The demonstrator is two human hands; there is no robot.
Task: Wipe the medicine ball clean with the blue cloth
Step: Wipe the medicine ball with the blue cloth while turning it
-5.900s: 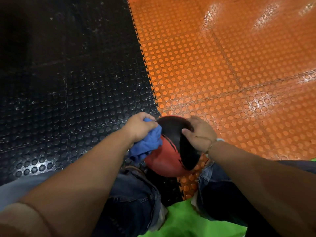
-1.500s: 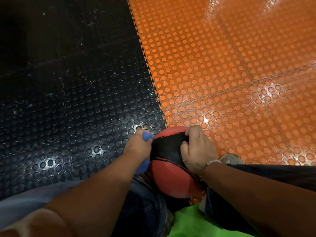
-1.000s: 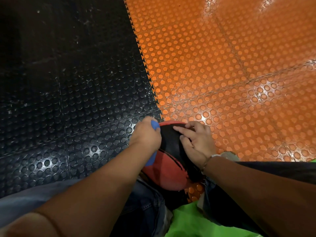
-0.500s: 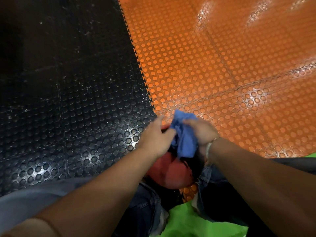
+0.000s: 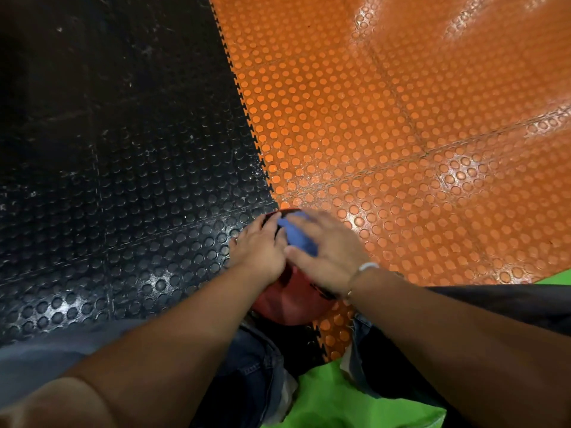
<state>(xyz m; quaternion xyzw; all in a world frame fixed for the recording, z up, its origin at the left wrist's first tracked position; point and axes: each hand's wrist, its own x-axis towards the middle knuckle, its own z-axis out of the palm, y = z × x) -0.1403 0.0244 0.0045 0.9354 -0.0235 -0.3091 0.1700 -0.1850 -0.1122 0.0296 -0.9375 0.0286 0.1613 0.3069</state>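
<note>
Pressing the blue cloth (image 5: 300,236) onto the top of the medicine ball (image 5: 289,304) with flat, extended fingers, the right hand (image 5: 329,253) lies beside the left hand (image 5: 259,247), which rests unclenched on the ball's left side on the studded floor (image 5: 370,125).

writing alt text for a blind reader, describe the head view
A right hand presses a blue cloth onto a red and black medicine ball between the person's legs; the left hand rests on it. Black and orange studded floor tiles lie beyond.
</note>
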